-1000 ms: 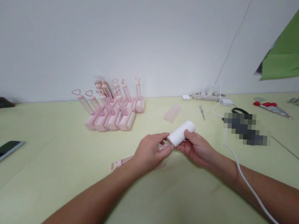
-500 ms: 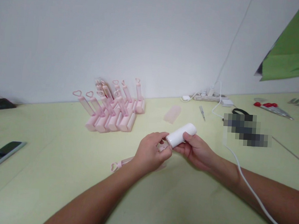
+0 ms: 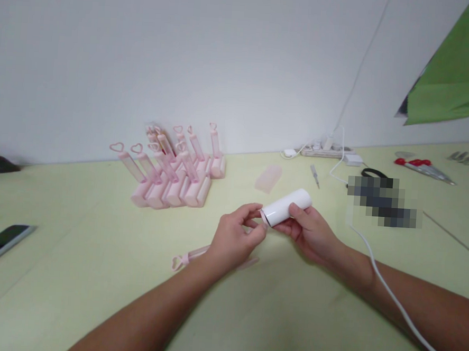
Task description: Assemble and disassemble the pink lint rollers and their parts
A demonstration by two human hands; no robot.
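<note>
My right hand [image 3: 314, 230] is closed around a smooth white cylinder [image 3: 286, 206], its thumb on top and its fingers beneath. The cylinder lies tilted, its left end lower. At that end, my left hand [image 3: 239, 231] pinches a thin pink end piece [image 3: 264, 217] between thumb and fingers. A dark gap shows between this piece and the cylinder. Partly hidden under my left wrist lies a pink tube with a heart-shaped loop [image 3: 180, 261]. Another pink part [image 3: 249, 262] shows just below my left hand.
Several pink tubes with heart loops stand in pink bases [image 3: 178, 193] at the back left. A translucent pink piece [image 3: 269, 178], a small pointed tool [image 3: 315, 175], a power strip [image 3: 325, 152] and red-handled tools [image 3: 425, 168] lie behind. A phone [image 3: 2, 243] is left; a white cable [image 3: 389, 296] crosses my right forearm.
The white cylinder has shifted slightly up and right, and a dark gap now shows at its left end by the pink piece. The whole view has moved a little.
</note>
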